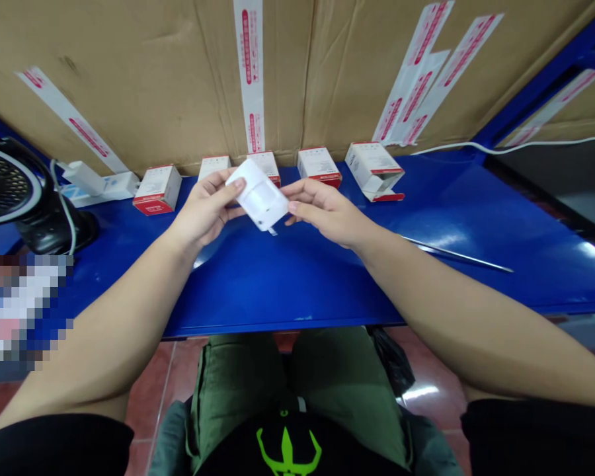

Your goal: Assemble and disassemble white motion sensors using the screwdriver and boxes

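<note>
White, boxy device (258, 196) with rounded corners, gripped by left hand (209, 206) and right hand (326, 210).

Five small boxes are set in a row along the back of the tabletop (297, 284), just before the cardboard (153, 79), with the open-ended one (375, 168) placed at the right end. To the left of the row, a power strip (112, 187) is laid near the cardboard, and the fan (4, 185) is stood farther left. A thin rod (459, 256) is rested on the tabletop's right part, nearer the front than the boxes.
</note>
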Motion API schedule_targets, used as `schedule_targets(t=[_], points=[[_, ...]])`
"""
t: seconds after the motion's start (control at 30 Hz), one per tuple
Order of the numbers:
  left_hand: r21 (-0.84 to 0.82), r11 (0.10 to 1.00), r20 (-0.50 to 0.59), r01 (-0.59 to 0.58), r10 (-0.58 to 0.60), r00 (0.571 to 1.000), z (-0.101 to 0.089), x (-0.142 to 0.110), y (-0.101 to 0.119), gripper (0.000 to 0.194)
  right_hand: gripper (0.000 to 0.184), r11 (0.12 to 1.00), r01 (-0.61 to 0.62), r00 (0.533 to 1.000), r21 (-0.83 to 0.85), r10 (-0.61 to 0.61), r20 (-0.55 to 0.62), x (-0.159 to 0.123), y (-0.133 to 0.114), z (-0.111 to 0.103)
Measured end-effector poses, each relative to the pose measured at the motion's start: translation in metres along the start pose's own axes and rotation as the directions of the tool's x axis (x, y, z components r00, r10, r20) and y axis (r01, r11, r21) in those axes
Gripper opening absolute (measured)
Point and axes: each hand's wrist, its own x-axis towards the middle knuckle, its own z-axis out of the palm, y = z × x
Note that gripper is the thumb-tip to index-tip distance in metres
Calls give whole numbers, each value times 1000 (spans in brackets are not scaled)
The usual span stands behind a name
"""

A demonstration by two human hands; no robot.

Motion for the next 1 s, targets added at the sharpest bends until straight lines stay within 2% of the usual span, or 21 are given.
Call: schedule_targets(t=[0.07,0.17,0.23,0.3,0.33,0.4,0.47,0.6,0.67,0.73,0.8,0.83,0.9,0.97,1.0], points=[[51,999,-27,-10,12,1000,-7,4,-4,55,21,951,69,997,-302,-78,-16,1,1,-7],[85,994,-20,68,-67,998,-14,9,-9,47,18,710,90,984,-698,-173,-49,2,3,-18],[112,982,28,152,-156,987,-15,8,-8,43,19,566,42,990,-823,-136,-43,2,5,-22],[186,964,123,192,-217,968,-13,6,-4,39,20,481,14,998,-877,-64,-19,2,7,-22],[236,956,182,177,-222,958,-12,4,-1,39,21,457,12,999,-889,-34,-4,3,7,-21],[328,941,298,80,-184,937,-8,1,3,39,20,436,25,1000,-900,2,29,4,8,-18],[395,917,380,-63,-100,920,-6,-1,7,38,19,438,44,998,-898,15,56,6,10,-15],[503,809,429,-305,73,901,-5,-2,12,39,22,403,80,996,-912,3,88,10,11,-10],[546,770,435,-329,75,897,-4,-5,16,47,23,358,76,996,-931,11,85,11,9,-7],[592,743,459,-312,8,888,-3,-9,21,64,22,330,68,997,-942,16,77,11,5,-4],[639,705,473,-308,-44,880,-1,-12,24,76,22,362,88,996,-928,-2,93,10,1,-3],[653,691,472,-310,-50,880,0,-13,25,77,21,415,108,994,-903,-19,110,9,0,-3],[640,699,468,-321,-23,883,0,-14,24,71,16,599,132,991,-790,-53,125,5,-3,-3],[577,747,463,-331,34,886,0,-14,22,66,9,807,106,993,-582,-61,96,0,-4,-1],[537,774,455,-335,69,888,0,-13,21,63,8,884,84,996,-460,-55,75,-2,-4,1]])
